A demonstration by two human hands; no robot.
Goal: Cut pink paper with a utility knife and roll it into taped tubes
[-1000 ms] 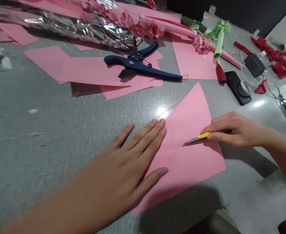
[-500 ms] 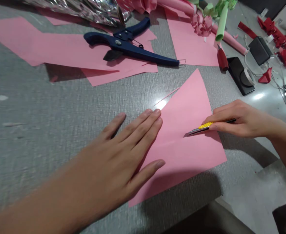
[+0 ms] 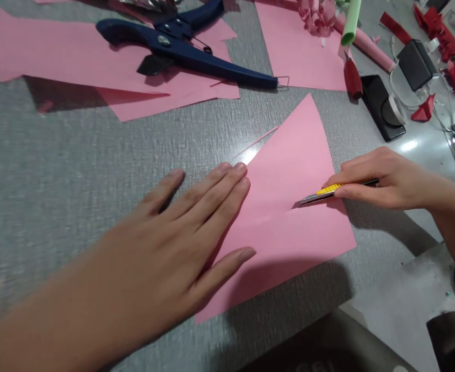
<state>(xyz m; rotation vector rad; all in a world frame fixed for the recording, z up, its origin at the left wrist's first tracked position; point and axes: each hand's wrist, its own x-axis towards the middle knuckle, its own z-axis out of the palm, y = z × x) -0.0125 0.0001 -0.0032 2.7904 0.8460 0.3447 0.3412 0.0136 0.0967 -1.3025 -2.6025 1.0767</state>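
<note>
A pink paper sheet [image 3: 289, 206] lies on the grey textured table [image 3: 57, 170]. My left hand [image 3: 181, 232] lies flat and open on the sheet's left edge, fingers stretched out and pressing it down. My right hand [image 3: 382, 178] is closed around a yellow utility knife [image 3: 326, 192], whose blade tip rests on the sheet near its middle right. A thin pink sliver [image 3: 256, 142] trails off the sheet's upper left edge.
Blue cutting pliers [image 3: 188, 49] lie on other pink sheets [image 3: 76, 62] at the back. Another pink sheet [image 3: 301, 49], paper rolls [image 3: 363, 41], a red-handled tool [image 3: 352, 77], a black phone with a tape ring [image 3: 382, 106], a black box [image 3: 415, 62] and red scraps [image 3: 450, 46] crowd the back right.
The view has dropped, so everything has slid up the frame. My hands, the knife and the sheet keep nearly the same places relative to each other.
</note>
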